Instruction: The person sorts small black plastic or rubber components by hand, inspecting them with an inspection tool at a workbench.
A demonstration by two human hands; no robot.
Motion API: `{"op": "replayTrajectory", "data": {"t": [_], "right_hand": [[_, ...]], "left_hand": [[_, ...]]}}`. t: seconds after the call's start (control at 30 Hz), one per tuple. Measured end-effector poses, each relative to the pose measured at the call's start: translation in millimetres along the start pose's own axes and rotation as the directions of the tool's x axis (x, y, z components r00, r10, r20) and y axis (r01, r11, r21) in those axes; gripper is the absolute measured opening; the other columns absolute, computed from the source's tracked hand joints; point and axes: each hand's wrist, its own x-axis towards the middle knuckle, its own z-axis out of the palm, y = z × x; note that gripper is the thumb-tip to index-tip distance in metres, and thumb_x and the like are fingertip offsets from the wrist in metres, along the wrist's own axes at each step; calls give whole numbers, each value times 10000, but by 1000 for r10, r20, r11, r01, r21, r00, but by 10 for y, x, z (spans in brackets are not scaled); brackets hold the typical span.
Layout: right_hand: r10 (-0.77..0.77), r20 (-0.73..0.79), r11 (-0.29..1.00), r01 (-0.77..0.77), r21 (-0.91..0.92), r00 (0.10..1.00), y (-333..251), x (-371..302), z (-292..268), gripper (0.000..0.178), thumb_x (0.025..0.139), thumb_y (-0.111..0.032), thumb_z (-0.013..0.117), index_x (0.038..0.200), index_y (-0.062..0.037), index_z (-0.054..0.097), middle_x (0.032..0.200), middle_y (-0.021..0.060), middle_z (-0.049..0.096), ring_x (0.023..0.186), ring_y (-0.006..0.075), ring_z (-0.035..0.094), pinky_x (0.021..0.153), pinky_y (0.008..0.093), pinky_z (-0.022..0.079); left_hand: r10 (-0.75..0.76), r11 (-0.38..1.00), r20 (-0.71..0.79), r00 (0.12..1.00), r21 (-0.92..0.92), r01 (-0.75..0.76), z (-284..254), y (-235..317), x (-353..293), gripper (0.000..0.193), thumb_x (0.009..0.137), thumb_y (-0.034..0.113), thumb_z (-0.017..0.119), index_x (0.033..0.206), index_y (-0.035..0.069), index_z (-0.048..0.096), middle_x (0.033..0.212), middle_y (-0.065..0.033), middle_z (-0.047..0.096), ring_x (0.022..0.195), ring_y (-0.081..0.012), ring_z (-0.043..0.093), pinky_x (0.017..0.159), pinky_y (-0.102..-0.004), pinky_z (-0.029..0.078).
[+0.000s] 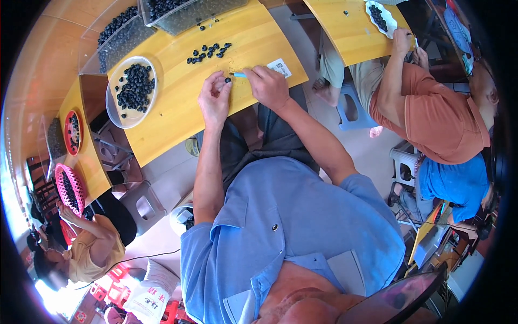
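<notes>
My left hand (pixel 214 101) is over the near edge of the yellow wooden table (pixel 178 113), pinching one small round black ball (pixel 227 80), like a bead or berry, between thumb and fingertip. In my right hand (pixel 268 86) is a small tool with a light blue handle (pixel 238 75); its thin tip points left, just above the ball and apart from it. The tip is too small to make out its kind. Beyond my hands lies a loose cluster of black balls (pixel 209 52). A clear round bowl (pixel 157 89) with many more stands to the left.
Clear plastic bins (pixel 197 12) of black balls stand at the far left. A white card (pixel 279 68) lies right of my hand. Another person (pixel 426 102) works at a table on the right, beside a white dish (pixel 389 29). At left, someone holds a pink basket (pixel 81 186).
</notes>
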Motion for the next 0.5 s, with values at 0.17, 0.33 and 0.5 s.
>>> {"op": "replayTrajectory", "data": {"t": [0.17, 0.33, 0.5], "right_hand": [[-6, -18, 1000, 7, 25, 1000, -20, -4, 26, 247, 824, -53, 692, 1064, -49, 750, 840, 66, 649, 791, 247, 700, 673, 382, 572], [-16, -53, 999, 17, 28, 998, 1, -15, -28, 249, 836, -51, 682, 1075, -58, 750, 845, 57, 646, 810, 237, 705, 673, 375, 573], [-5, -27, 1000, 6, 9, 1000, 2, -23, -20, 270, 843, -46, 677, 1103, -64, 747, 851, 54, 631, 797, 234, 686, 668, 376, 567]], "left_hand": [[41, 986, -119, 992, -155, -59, -132, 63, 3, 319, 924, -51, 773, 1227, 20, 707, 1016, -72, 729, 922, -119, 687, 802, -274, 569], [392, 864, -332, 858, 454, -219, -1049, 157, 298, 161, 922, 10, 768, 1083, 13, 767, 1012, -105, 733, 846, -176, 687, 761, -299, 572], [438, 663, -314, 842, 746, -67, -1881, 365, 674, 206, 940, 51, 735, 1141, 43, 779, 1086, -140, 742, 951, -261, 700, 747, -348, 581]]}}
